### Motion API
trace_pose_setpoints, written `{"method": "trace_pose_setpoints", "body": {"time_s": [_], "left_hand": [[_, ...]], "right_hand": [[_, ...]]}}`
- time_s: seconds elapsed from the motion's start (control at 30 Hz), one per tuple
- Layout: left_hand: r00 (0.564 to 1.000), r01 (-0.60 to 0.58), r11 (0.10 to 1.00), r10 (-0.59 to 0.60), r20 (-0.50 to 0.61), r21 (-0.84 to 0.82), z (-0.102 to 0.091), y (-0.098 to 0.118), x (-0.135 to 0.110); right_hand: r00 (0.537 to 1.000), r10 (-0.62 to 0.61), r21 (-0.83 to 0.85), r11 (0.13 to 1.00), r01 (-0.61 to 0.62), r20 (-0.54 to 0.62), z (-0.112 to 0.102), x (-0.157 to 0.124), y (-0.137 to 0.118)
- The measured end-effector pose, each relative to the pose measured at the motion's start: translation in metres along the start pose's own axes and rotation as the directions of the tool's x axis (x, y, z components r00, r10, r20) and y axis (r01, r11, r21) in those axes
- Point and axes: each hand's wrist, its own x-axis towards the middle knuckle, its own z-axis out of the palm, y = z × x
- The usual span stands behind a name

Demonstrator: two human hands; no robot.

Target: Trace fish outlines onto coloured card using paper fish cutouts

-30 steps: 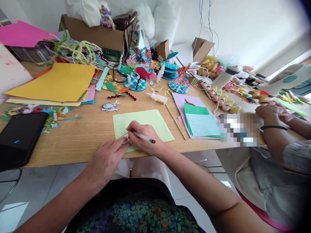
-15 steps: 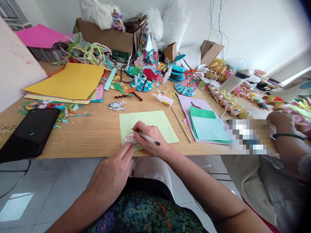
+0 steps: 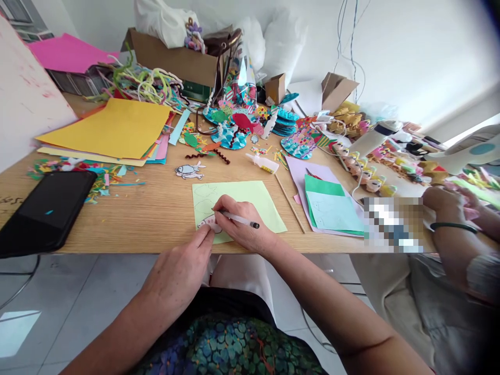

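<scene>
A light green sheet of paper point(image 3: 250, 200) lies at the near edge of the wooden table point(image 3: 148, 208), with faint fish outlines drawn on it. My right hand point(image 3: 240, 224) is closed round a white pen point(image 3: 240, 221) whose tip meets the sheet beside a small paper fish cut-out point(image 3: 207, 224). My left hand point(image 3: 182, 271) rests at the table edge, its fingertips stretched flat and pressing the cut-out down on the sheet.
A black phone point(image 3: 45, 211) lies at the left edge, with a yellow paper stack point(image 3: 113, 130) behind it. A glue bottle point(image 3: 261, 162), a wooden stick point(image 3: 289, 203), green and blue sheets point(image 3: 330, 208) and a second fish cut-out point(image 3: 189, 170) lie nearby. Another person's hands point(image 3: 449, 203) work at the right.
The view has shifted slightly. My left fingertips have slid back off the cut-out's middle, so the paper fish now shows. My right hand keeps the pen at its outline.
</scene>
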Motion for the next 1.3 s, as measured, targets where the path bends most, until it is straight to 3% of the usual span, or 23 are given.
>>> {"method": "trace_pose_setpoints", "body": {"time_s": [0.2,0.33,0.43,0.9,1.3], "left_hand": [[1.000,-0.007,1.000,0.007,0.013,0.023,0.002,0.000,-0.001],[1.000,-0.004,0.999,0.003,0.014,0.037,0.003,0.000,-0.002],[0.999,0.008,0.999,-0.010,0.033,0.047,0.002,0.000,-0.002],[0.999,0.023,0.997,-0.020,0.041,-0.070,0.000,0.000,-0.001],[0.996,-0.001,1.000,0.000,0.085,0.009,-0.002,0.001,0.000]], "right_hand": [[0.999,0.025,0.234,0.972,-0.032,0.034,-0.003,0.005,-0.003],[0.997,0.007,0.518,0.854,-0.044,0.073,0.002,0.011,0.001],[0.993,-0.005,0.609,0.790,-0.071,0.121,0.007,0.014,0.005],[0.988,-0.004,0.536,0.840,-0.080,0.153,0.011,0.016,0.003],[0.989,-0.006,0.533,0.843,-0.074,0.145,0.011,0.016,0.003]]}}
